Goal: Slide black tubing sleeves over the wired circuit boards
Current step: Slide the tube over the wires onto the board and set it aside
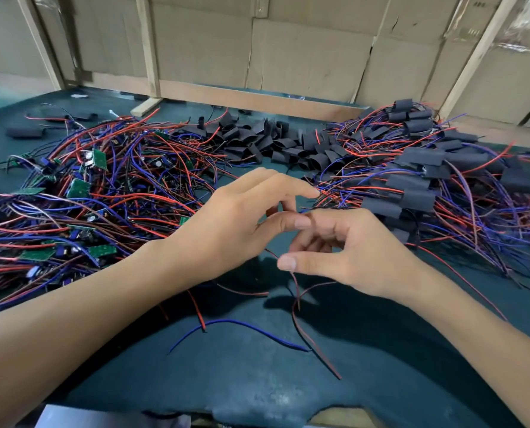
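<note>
Centrally, left hand (pixel 236 223) relaxed, right hand (pixel 350 251) loosely curled (grip unclear); bare-board tangle (pixel 72 196) left, loose sleeves (pixel 276 140) behind.

Both hands hover over a dark green table (pixel 257 381). The left hand (pixel 242 223) has its fingers loosely extended; the right hand (pixel 350 251) curls beside it, thumb out. Thin wires (pixel 294 291) trail below the right fingers. Bare boards (pixel 81 186) lie left of the fingers, loose black sleeves (pixel 276 143) beyond them, sleeved boards (pixel 412 183) right
</note>
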A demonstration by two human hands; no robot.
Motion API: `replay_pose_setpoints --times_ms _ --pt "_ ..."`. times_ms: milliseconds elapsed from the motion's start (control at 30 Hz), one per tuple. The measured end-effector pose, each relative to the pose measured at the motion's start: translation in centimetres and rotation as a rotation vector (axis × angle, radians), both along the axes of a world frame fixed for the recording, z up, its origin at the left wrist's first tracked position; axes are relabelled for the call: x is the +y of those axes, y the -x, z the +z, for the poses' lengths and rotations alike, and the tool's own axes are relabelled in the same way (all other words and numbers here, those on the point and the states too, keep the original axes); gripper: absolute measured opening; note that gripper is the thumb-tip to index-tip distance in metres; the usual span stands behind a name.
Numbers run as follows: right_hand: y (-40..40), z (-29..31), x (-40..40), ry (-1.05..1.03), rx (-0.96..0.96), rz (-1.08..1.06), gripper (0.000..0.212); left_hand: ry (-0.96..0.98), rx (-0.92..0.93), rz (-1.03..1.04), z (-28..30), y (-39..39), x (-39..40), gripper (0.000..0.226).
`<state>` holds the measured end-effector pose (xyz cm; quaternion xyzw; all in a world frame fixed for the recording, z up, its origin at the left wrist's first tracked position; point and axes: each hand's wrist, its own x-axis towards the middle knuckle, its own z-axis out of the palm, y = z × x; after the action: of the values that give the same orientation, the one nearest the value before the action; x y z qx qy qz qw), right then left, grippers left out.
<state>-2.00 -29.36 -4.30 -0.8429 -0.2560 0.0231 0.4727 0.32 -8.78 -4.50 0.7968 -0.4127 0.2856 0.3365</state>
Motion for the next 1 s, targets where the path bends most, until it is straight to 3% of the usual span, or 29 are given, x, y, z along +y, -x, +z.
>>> replay_pose_setpoints --times_ms 167,300,433,500,667,867,1000 --pt "0.2 -0.7 0.9 0.112 -0.123 -0.117 0.034 -0.064 -0.019 -0.042 -0.5 0.0 0.1 0.028" --pt "0.4 -0.7 1.2 0.196 -0.137 -0.092 0.036 -0.111 -0.113 -0.08 -0.6 0.0 0.1 0.027" --pt "0.1 -1.0 1.1 0.292 -0.141 -0.062 0.014 -0.149 -0.202 -0.079 -0.5 -0.1 0.0 0.025" --pt "0.0 -1.1 1.0 0.348 -0.173 -0.078 0.016 -0.167 -0.217 -0.056 -0.5 0.1 -0.1 0.026" --pt "-1.1 0.0 -0.7 0.292 -0.428 -0.349 0.013 -0.177 -0.11 0.154 -0.3 -0.2 0.3 0.04" --pt "-2.4 0.5 -3.1 0.24 -0.453 -0.578 0.01 -0.421 0.139 0.328 -0.6 -1.3 1.2 0.034" --pt "-2.0 0.9 -3.0 0.193 -0.496 -0.626 0.048 -0.494 0.126 0.369 -0.8 -1.5 1.3 0.024"
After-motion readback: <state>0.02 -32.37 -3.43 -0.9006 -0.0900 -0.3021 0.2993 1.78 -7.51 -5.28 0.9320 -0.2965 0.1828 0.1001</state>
